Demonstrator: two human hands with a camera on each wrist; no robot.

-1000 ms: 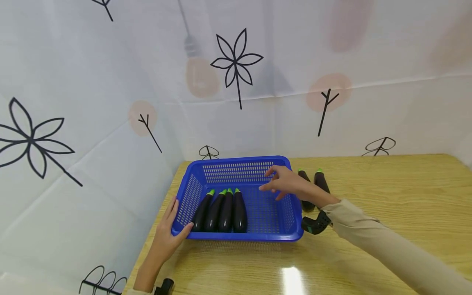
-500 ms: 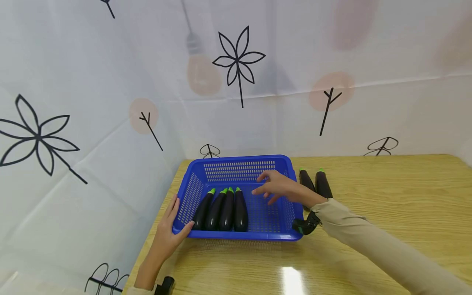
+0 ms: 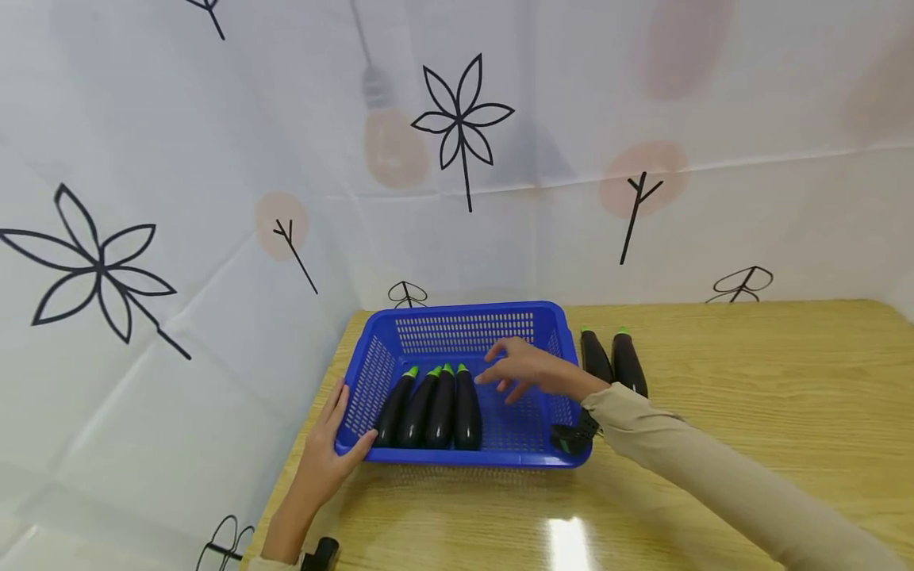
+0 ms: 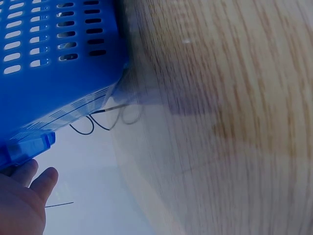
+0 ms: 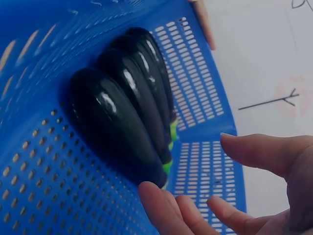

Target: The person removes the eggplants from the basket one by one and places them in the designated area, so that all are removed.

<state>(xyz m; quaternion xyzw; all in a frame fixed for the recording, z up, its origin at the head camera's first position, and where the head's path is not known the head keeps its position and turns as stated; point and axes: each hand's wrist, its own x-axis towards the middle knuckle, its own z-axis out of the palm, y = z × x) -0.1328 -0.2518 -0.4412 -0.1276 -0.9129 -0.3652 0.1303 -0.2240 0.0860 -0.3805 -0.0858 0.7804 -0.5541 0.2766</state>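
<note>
1. Fingers (image 5: 159,206) of the right hand (image 3: 526,367) are spread apart, gripping nothing, over the basket (image 3: 464,457), near the rightmost eggplant (image 3: 467,412); contact is unclear.
2. The left hand (image 3: 323,458) grips the basket's near-left corner.
3. Four eggplants (image 3: 440,412) lie side by side inside.
4. Two others (image 3: 628,365) lie on the counter (image 3: 750,357), just right of the basket.
5. The work seems partway: four in, two out; which way they go cannot be told.

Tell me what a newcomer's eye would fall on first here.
Probably the blue perforated basket on the wood-grain table, with four glossy dark eggplants side by side in its left half. Next, perhaps, the right hand hovering over the basket and the left hand holding its near-left corner. Two more eggplants lie on the table, to the basket's right.
</note>
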